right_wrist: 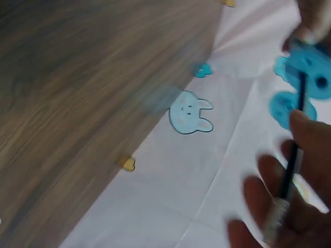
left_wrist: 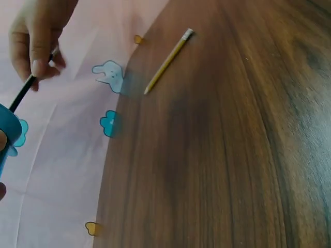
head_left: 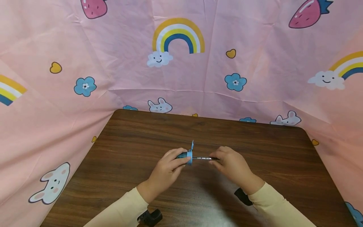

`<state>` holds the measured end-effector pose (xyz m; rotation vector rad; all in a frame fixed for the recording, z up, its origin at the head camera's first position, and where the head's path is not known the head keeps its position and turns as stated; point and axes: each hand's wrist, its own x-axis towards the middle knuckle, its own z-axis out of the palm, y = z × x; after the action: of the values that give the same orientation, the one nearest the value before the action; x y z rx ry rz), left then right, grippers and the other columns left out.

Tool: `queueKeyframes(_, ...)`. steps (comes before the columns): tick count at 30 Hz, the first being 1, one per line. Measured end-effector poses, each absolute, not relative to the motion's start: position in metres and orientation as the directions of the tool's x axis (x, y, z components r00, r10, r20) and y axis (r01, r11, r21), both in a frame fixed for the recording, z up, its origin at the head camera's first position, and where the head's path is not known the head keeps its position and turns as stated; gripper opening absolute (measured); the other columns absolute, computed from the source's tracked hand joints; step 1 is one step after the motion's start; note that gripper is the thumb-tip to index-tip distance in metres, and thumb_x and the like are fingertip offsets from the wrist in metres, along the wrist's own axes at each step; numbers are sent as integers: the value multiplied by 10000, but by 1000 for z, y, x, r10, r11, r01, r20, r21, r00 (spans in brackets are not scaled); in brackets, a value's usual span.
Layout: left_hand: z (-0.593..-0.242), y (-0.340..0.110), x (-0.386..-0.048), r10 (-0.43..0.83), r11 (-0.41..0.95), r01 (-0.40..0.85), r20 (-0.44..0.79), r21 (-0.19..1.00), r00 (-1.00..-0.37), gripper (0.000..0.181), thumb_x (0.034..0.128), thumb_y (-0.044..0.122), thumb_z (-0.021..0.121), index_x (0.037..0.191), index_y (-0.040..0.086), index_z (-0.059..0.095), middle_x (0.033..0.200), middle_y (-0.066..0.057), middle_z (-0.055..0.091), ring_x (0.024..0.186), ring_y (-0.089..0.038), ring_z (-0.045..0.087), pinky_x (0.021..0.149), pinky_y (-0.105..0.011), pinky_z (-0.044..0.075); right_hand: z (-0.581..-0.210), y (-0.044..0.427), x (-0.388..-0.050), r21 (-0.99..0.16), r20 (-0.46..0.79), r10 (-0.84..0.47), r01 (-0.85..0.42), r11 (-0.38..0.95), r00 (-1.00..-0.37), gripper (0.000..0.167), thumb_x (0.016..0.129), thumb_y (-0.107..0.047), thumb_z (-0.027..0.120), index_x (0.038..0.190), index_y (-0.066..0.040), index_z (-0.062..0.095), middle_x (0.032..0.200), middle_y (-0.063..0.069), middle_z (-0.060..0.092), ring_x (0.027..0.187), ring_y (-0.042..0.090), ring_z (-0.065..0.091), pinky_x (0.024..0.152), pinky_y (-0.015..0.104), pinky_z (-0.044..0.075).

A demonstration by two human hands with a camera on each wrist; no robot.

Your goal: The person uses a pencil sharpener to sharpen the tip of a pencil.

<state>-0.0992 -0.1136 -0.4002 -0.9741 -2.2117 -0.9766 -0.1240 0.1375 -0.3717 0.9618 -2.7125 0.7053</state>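
Observation:
My left hand (head_left: 164, 171) grips a blue pencil sharpener (head_left: 189, 157) above the middle of the table. Its round lid (head_left: 192, 145) stands flipped up. A black pencil (head_left: 200, 158) runs level from the sharpener's opening to my right hand (head_left: 233, 165), which pinches it between thumb and fingers. In the right wrist view the pencil's tip end meets one of two holes in the sharpener's face (right_wrist: 311, 66); its silvery back end (right_wrist: 276, 219) lies by the fingers. How deep the tip sits is hidden.
On the dark wooden table (head_left: 136, 135) lies a yellow pencil (left_wrist: 168, 63) with a white end, seen in the left wrist view only. A pink cloth (head_left: 127, 63) printed with rainbows, flowers and rabbits hangs around the table's back and sides.

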Motion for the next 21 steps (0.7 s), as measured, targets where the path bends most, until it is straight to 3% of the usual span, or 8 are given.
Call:
queueKeyframes(2, -398, -113, -99, 376, 498, 744, 662, 446, -649, 370, 731, -92, 779, 1077, 33, 739, 1176, -127, 632, 1083, -283, 598, 830, -346, 562, -376, 137, -123, -219, 492, -558, -715, 664, -668, 230, 823, -201, 775, 1031, -107, 748, 917, 0, 640, 782, 132, 585, 625, 283, 511)
queueKeyframes(5, -395, -112, -97, 350, 515, 674, 588, 529, -729, 389, 746, -87, 771, 1111, 43, 730, 1210, -109, 624, 1092, -263, 591, 756, -288, 565, -384, 137, -124, -45, 706, -551, -804, 593, -445, 184, 930, -207, 661, 1023, -70, 741, 931, 63, 643, 808, 215, 614, 645, 342, 533)
queueKeyframes(8, -389, -112, -95, 300, 514, 591, 516, 621, -803, 400, 758, -80, 765, 1134, 50, 722, 1237, -76, 617, 1084, -235, 594, 696, -235, 544, -389, 136, -126, 72, 815, -511, -827, 558, -274, 266, 1013, -202, 520, 974, -54, 737, 896, 82, 645, 788, 246, 625, 640, 354, 538)
queueKeyframes(10, -384, -111, -95, 265, 498, 547, 482, 673, -835, 396, 766, -78, 759, 1139, 48, 720, 1246, -66, 614, 1069, -222, 602, 696, -226, 545, -392, 135, -128, 119, 849, -487, -821, 558, -207, 246, 1008, -160, 526, 955, -46, 737, 876, 88, 649, 775, 261, 627, 640, 363, 539)
queueKeyframes(12, -380, -110, -94, 240, 480, 517, 461, 709, -854, 390, 769, -77, 756, 1138, 44, 720, 1246, -60, 615, 1045, -212, 613, 706, -229, 547, -395, 134, -129, 131, 860, -472, -810, 571, -194, 247, 1010, -137, 516, 957, -42, 737, 871, 92, 649, 769, 265, 623, 640, 367, 537)
queueKeyframes(16, -374, -109, -92, 235, 452, 479, 418, 752, -878, 386, 779, -73, 748, 1145, 46, 717, 1246, -56, 615, 1010, -194, 625, 712, -228, 549, -397, 133, -129, 86, 866, -447, -813, 576, -225, 270, 1014, -109, 498, 934, -30, 743, 827, 75, 622, 685, 216, 571, 555, 299, 491)
queueKeyframes(19, -375, -110, -90, 263, 469, 478, 399, 743, -878, 396, 780, -69, 749, 1155, 49, 713, 1246, -51, 612, 1017, -196, 619, 718, -226, 546, -397, 133, -126, 19, 846, -447, -821, 570, -291, 312, 1022, -147, 491, 880, -39, 747, 770, 42, 569, 622, 158, 486, 450, 194, 358)
queueKeyframes(21, -378, -111, -89, 291, 494, 503, 410, 709, -864, 407, 768, -79, 755, 1152, 50, 714, 1239, -50, 613, 1029, -200, 609, 706, -223, 544, -396, 133, -123, -44, 812, -459, -823, 566, -359, 237, 976, -130, 575, 826, -54, 741, 740, 23, 533, 613, 138, 464, 439, 158, 312)
